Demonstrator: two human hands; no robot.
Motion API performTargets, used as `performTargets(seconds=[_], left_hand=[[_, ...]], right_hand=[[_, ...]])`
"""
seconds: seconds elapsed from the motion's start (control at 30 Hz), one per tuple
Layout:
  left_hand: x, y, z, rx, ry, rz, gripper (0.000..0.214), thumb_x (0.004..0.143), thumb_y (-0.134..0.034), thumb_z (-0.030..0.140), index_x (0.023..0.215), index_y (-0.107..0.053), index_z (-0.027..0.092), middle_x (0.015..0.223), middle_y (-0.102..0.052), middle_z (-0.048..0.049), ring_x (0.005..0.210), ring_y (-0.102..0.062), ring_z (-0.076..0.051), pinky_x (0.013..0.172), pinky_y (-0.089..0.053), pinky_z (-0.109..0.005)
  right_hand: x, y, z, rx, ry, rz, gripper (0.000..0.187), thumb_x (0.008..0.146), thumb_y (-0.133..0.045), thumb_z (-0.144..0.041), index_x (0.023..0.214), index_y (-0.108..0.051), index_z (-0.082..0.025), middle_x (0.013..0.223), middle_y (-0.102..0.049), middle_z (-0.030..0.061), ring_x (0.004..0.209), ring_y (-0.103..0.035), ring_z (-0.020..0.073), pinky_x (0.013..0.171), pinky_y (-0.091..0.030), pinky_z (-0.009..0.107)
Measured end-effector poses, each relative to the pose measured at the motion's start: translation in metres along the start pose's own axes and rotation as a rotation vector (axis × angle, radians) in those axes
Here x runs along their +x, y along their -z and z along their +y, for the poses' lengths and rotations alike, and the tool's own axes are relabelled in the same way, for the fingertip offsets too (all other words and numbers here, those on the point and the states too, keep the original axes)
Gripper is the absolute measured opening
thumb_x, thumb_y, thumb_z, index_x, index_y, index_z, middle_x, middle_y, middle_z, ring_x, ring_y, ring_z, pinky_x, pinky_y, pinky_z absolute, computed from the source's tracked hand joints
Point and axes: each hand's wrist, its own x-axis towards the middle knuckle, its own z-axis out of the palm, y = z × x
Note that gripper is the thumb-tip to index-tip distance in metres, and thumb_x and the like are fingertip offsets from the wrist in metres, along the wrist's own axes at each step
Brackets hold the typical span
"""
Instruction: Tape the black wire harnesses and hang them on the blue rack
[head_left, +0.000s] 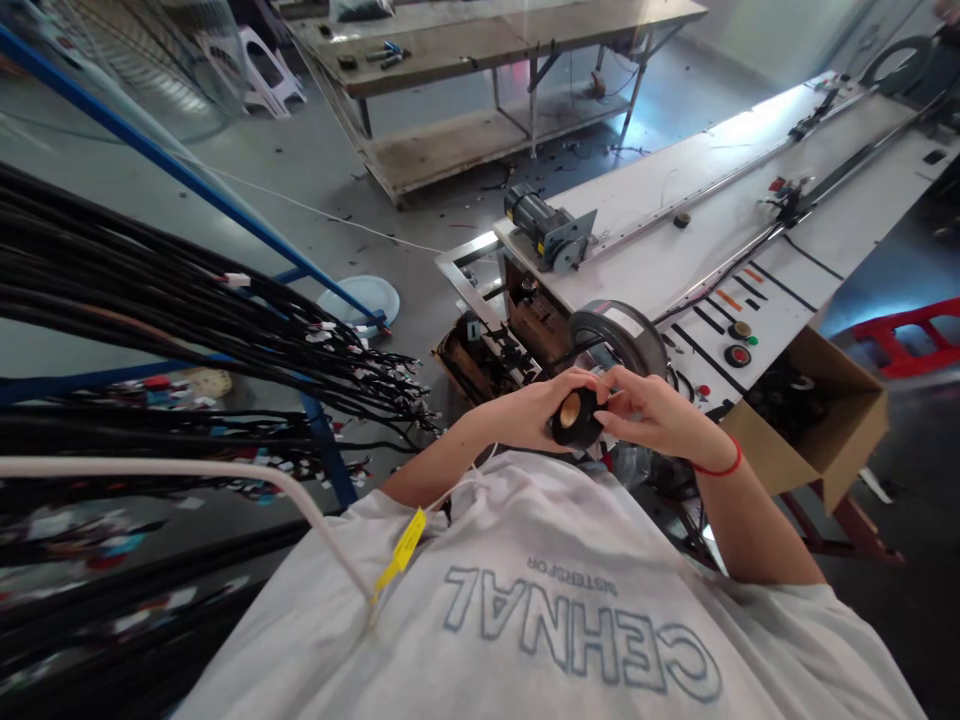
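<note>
In front of my chest, my left hand (534, 408) is wrapped round a roll of black tape (585, 428). The tan core of the roll faces up toward me. My right hand (646, 408), with a red cord at the wrist, pinches at the roll's right edge with thumb and fingers. Whether a loose end of tape is between those fingertips is too small to make out. Just beyond my hands stands a large dark reel (626, 335) at the near end of a long white workbench (637, 270).
Bundles of black cables (187, 290) with small connectors hang on a blue rack (150, 130) at my left. A motor (536, 220) is mounted on the bench. An open cardboard box (847, 430) stands at right, near a red plastic stool (911, 335). Another table (480, 60) stands at the back.
</note>
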Motion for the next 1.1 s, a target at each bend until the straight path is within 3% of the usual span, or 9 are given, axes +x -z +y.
performTargets(seconds=[0.2, 0.4, 0.67, 0.87, 1.1], left_hand=[[0.000, 0.003, 0.015, 0.036, 0.138, -0.087, 0.072, 0.067, -0.081, 0.029, 0.128, -0.044, 0.023, 0.120, -0.059, -0.0103, 0.099, -0.064, -0.023, 0.084, -0.051, -0.032], [-0.001, 0.003, 0.019, 0.059, 0.225, -0.134, 0.078, 0.063, -0.082, 0.028, 0.129, -0.042, 0.021, 0.095, -0.067, -0.0037, 0.080, -0.066, -0.020, 0.071, -0.050, -0.028], [0.004, 0.008, 0.020, -0.023, 0.161, -0.185, 0.076, 0.064, -0.082, 0.031, 0.130, -0.044, 0.021, 0.105, -0.068, -0.0074, 0.093, -0.066, -0.023, 0.082, -0.050, -0.031], [0.001, 0.009, 0.017, 0.097, 0.208, -0.277, 0.079, 0.066, -0.080, 0.037, 0.132, -0.040, 0.018, 0.114, -0.064, -0.0123, 0.096, -0.065, -0.025, 0.079, -0.050, -0.031], [0.001, 0.009, 0.018, 0.050, 0.173, -0.309, 0.083, 0.065, -0.080, 0.041, 0.134, -0.038, 0.019, 0.118, -0.062, -0.0125, 0.102, -0.063, -0.027, 0.084, -0.050, -0.033]], right_hand=[[0.003, -0.007, 0.001, 0.009, -0.003, 0.040, 0.022, 0.085, -0.060, -0.037, 0.079, -0.043, -0.024, 0.057, -0.059, -0.0036, 0.048, -0.050, 0.0123, 0.047, -0.036, 0.021], [0.005, -0.013, -0.004, -0.040, 0.004, 0.095, 0.020, 0.084, -0.056, -0.034, 0.075, -0.040, -0.024, 0.055, -0.061, -0.0031, 0.046, -0.053, 0.0122, 0.044, -0.036, 0.020], [0.003, -0.012, -0.002, 0.213, -0.040, 0.013, 0.022, 0.089, -0.053, -0.036, 0.077, -0.037, -0.025, 0.062, -0.066, -0.0001, 0.051, -0.063, 0.0170, 0.044, -0.044, 0.022], [0.004, -0.004, 0.003, -0.023, -0.026, -0.049, 0.016, 0.088, -0.055, -0.029, 0.082, -0.041, -0.023, 0.058, -0.064, -0.0031, 0.045, -0.055, 0.0118, 0.043, -0.037, 0.019], [0.002, -0.002, 0.011, 0.125, 0.009, -0.135, 0.026, 0.089, -0.059, -0.041, 0.091, -0.041, -0.022, 0.063, -0.065, -0.0022, 0.048, -0.055, 0.0119, 0.044, -0.039, 0.020]])
